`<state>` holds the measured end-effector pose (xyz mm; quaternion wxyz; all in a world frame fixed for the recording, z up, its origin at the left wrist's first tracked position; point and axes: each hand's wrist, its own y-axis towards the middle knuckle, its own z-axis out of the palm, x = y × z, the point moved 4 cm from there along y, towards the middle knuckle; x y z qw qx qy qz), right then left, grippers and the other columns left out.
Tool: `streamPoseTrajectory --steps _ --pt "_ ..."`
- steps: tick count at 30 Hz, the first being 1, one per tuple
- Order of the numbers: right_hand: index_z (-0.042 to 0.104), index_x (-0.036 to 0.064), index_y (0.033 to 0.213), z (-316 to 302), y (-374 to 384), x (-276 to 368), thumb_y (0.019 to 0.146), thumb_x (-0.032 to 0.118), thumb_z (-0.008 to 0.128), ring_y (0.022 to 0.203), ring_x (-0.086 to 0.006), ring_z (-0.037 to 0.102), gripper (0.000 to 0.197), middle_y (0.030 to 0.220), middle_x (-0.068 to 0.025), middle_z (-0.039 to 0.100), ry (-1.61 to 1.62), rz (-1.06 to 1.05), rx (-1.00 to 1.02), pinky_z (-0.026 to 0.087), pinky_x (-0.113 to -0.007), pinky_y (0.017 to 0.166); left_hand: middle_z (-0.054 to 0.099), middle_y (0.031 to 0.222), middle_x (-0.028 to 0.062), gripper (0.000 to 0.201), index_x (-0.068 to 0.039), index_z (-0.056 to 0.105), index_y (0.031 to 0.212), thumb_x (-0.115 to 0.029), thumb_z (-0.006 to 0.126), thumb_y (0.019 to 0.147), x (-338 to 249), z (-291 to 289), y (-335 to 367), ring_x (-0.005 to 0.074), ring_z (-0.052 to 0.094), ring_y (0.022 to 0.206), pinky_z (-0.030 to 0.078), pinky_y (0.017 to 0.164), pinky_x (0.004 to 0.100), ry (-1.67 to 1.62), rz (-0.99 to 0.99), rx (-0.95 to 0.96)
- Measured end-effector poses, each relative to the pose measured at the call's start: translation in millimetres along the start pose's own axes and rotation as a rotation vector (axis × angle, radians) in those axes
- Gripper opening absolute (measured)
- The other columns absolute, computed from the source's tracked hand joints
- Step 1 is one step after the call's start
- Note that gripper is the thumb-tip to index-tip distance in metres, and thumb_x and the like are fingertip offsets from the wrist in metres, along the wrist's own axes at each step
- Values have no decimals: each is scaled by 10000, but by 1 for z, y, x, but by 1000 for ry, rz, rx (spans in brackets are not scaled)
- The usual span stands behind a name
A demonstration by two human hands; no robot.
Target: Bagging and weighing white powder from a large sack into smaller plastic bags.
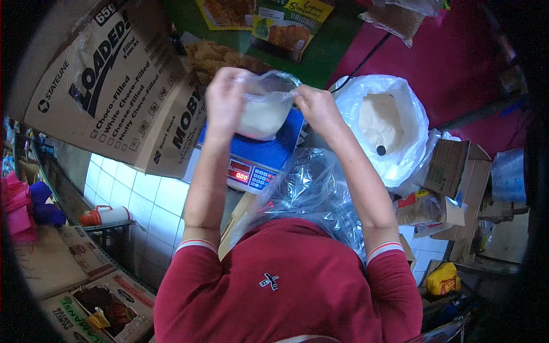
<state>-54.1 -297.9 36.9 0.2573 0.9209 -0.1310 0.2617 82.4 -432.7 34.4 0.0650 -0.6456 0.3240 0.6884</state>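
Note:
Between my hands is a clear plastic bag (263, 119) with a pale, whitish filling at its bottom; whether it is powder or grains I cannot tell. It is over the blue top of a digital scale (243, 150) with a lit red display. My left hand (226, 97), smeared a little by motion, closes on the bag's left upper edge. On the other side, my right hand (317, 107) pinches the right upper edge. To the right stands a white plastic-lined sack (409, 117) of pale powder (382, 117), with a small dark round object (381, 150) in it.
A large cardboard box (114, 86) rises close by my left arm. Crumpled clear plastic (306, 177) lies between the scale and my body. At the right are opened cartons (452, 171) and a yellow bag (443, 279). A red-and-white flask (106, 215) sits lower left.

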Motion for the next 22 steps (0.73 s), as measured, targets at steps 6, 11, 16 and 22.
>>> streamPoseTrajectory --steps 6,11,16,22 --pt "578 6 853 8 6 6 813 120 545 721 -361 582 125 743 -194 578 50 -55 -9 448 -399 621 560 684 9 102 -38 578 872 -130 535 860 4 -26 8 23 466 558 360 456 171 -103 -140 -92" --pt "574 2 868 13 11 27 818 122 536 745 -363 573 135 773 -196 578 75 -203 92 448 -399 639 498 627 -30 98 -57 548 877 -153 529 876 20 -16 -12 14 393 470 300 389 158 -157 -207 -145" --pt "576 0 883 15 -6 -9 823 116 523 770 -360 576 141 816 -200 586 11 -100 135 460 -387 657 470 605 -32 99 -60 523 856 -156 524 884 33 -24 -8 25 389 456 302 382 166 -186 -200 -165" --pt "583 -2 922 15 -3 -8 829 127 528 814 -327 599 168 862 -196 601 -32 -111 188 466 -384 703 496 583 12 109 -32 497 896 -138 516 879 53 -39 -25 56 417 434 331 386 176 -87 -271 -190"
